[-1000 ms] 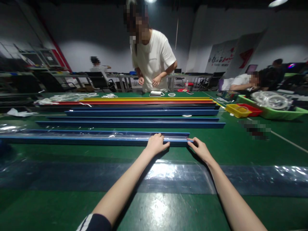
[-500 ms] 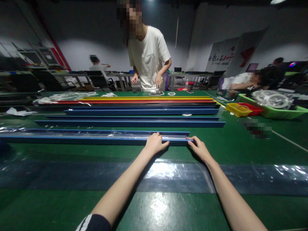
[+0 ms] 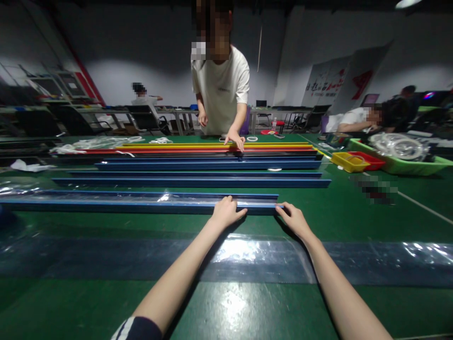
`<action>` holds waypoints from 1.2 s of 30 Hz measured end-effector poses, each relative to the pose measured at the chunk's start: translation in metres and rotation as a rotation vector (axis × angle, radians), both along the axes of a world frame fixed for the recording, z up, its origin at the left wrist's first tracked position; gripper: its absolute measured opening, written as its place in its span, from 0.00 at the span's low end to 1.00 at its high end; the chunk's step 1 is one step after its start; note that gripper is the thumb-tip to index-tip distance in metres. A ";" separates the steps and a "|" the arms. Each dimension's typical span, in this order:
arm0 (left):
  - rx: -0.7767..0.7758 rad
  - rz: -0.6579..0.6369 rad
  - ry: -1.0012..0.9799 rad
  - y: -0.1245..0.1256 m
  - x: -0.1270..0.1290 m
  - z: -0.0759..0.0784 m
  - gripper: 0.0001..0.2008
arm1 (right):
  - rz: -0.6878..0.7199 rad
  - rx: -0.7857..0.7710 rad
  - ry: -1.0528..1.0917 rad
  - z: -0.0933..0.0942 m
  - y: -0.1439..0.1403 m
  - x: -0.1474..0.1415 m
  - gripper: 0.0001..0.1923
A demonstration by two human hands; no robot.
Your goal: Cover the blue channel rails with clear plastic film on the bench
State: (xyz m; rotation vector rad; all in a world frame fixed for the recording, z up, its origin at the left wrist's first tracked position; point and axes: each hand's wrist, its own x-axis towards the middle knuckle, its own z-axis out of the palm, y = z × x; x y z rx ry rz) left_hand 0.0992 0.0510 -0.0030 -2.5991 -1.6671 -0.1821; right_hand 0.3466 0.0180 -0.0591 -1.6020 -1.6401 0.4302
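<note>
Hands rest on the nearest blue rail [image 3: 141, 202], which lies across the green surface [image 3: 354, 217]. The left hand [image 3: 225, 212] has its fingers curled over the rail's top; the right hand [image 3: 293, 218] pinches its end between fingertips. Clear film [image 3: 247, 252] lies below the fingers.

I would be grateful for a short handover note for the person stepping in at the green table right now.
Left hand: resting on the near edge of the nearest blue rail, fingers curled over it.
Right hand: touching that rail's right end.
The rail lies flat on the green table with clear film on top. A wider clear film strip lies under the forearms.
More blue rails lie beyond, apart from this one.
A person opposite touches the red and yellow rails.
What has been done or what is left cannot be told.
</note>
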 end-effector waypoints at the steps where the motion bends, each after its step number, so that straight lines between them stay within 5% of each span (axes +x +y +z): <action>1: -0.011 0.006 0.005 0.001 0.000 0.000 0.27 | 0.004 -0.003 0.001 0.000 0.000 0.000 0.18; 14: 0.050 -0.043 -0.033 0.001 -0.005 -0.007 0.23 | -0.002 0.017 0.034 0.001 -0.001 0.000 0.17; 26: 0.139 -0.105 -0.040 -0.003 -0.008 -0.012 0.16 | 0.139 -0.003 0.409 0.012 0.011 -0.003 0.16; 36: 0.217 -0.106 -0.066 -0.005 -0.006 -0.022 0.16 | 0.131 0.043 0.354 0.022 0.006 -0.005 0.14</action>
